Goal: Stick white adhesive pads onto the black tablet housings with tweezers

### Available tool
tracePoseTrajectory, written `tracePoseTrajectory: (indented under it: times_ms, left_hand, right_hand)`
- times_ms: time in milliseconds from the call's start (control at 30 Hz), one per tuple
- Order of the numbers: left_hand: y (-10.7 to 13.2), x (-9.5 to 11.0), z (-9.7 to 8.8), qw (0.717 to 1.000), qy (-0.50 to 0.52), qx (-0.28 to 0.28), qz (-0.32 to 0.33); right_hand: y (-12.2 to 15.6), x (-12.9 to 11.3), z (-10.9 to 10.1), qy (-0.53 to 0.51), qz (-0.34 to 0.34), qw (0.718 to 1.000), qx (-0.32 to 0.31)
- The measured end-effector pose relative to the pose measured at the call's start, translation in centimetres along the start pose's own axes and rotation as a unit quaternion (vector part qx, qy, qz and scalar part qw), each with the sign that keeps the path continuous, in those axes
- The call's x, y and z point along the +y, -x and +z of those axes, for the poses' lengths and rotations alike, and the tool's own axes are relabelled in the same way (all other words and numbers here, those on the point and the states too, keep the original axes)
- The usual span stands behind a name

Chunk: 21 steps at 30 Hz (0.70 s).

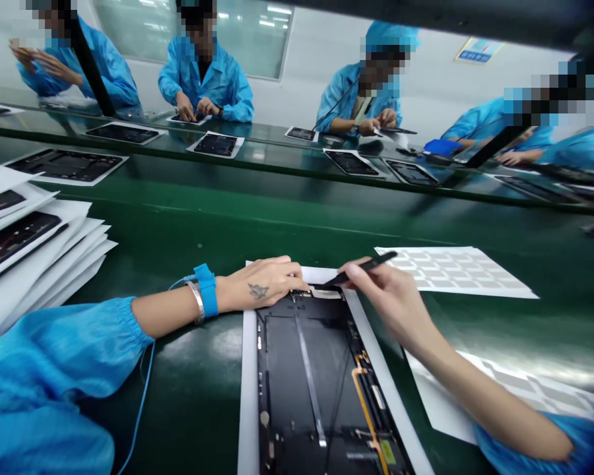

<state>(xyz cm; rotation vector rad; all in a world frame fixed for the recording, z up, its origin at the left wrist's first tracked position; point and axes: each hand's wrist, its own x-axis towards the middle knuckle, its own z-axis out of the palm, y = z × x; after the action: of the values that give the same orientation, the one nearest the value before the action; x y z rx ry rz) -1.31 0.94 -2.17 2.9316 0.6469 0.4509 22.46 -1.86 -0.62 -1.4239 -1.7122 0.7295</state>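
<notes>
An opened tablet (297,369), its black inside showing orange and grey flat cables, lies lengthwise before me on a white sheet (247,396). My left hand (264,284) rests over its far left corner, fingers bent together and fingertips pressing at the top edge. What lies under those fingertips is hidden. Black tweezers (366,267) are pinched in my right hand (396,303). Their tip reaches the tablet's far edge, close to a pale strip (327,294) and the left fingertips. Around my left wrist is a blue strap (206,290) with a cord.
At left rises a stack of white sheets (79,264) with devices between them. Sticker sheets (455,267) lie to the right, another partly beneath my right forearm. Beyond, more opened devices (69,165) line the green bench (202,224). Several co-workers in blue sit opposite.
</notes>
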Motion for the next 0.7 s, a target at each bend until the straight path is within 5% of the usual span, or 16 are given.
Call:
tracePoseTrajectory:
  times_ms: [500, 700]
  left_hand:
    - [0.1, 0.0, 0.0, 1.0, 0.001, 0.011, 0.001]
    - [0.1, -0.1, 0.0, 1.0, -0.005, 0.008, 0.005]
  right_hand:
    - [1.7, 0.1, 0.9, 0.038, -0.143, 0.989, -0.029]
    - [1.8, 0.3, 1.0, 0.029, -0.138, 0.99, -0.014]
